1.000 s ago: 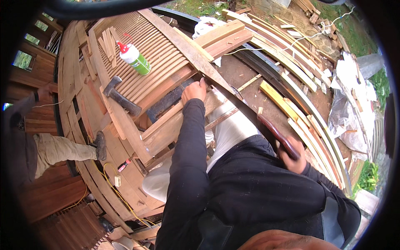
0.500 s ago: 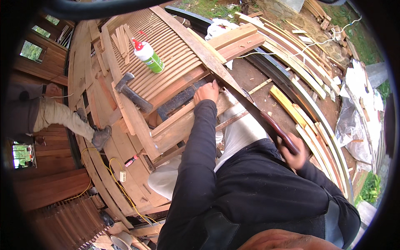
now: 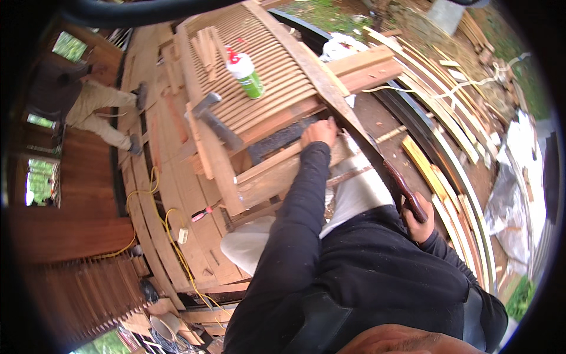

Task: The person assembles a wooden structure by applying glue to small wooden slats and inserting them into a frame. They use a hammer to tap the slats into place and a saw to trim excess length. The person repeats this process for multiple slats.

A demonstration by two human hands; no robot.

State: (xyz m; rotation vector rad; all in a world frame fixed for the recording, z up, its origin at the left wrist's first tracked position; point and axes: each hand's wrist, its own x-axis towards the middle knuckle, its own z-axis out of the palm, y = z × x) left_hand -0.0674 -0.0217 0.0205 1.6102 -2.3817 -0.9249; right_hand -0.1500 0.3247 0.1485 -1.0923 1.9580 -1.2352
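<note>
The left hand [image 3: 319, 131] is pressed down on a wooden slat frame [image 3: 259, 76] that lies on the worktop [image 3: 165, 177]. Its fingers are bent, gripping the frame's near edge. The right hand [image 3: 420, 219] is closed tight around the dark handle of a saw [image 3: 377, 162]. The saw's long blade runs up along the frame's right edge, very near the left hand.

The blade could slip and cut the left fingers, since they sit right beside it. The frame could wobble if the left hand lets go, and then the cut may go crooked.

A hammer [image 3: 215, 121] lies on the slats and a glue bottle [image 3: 244, 73] lies near the far edge. Shaking could roll the bottle off. A yellow cord [image 3: 162, 215] trails over the left side and could catch a foot.
</note>
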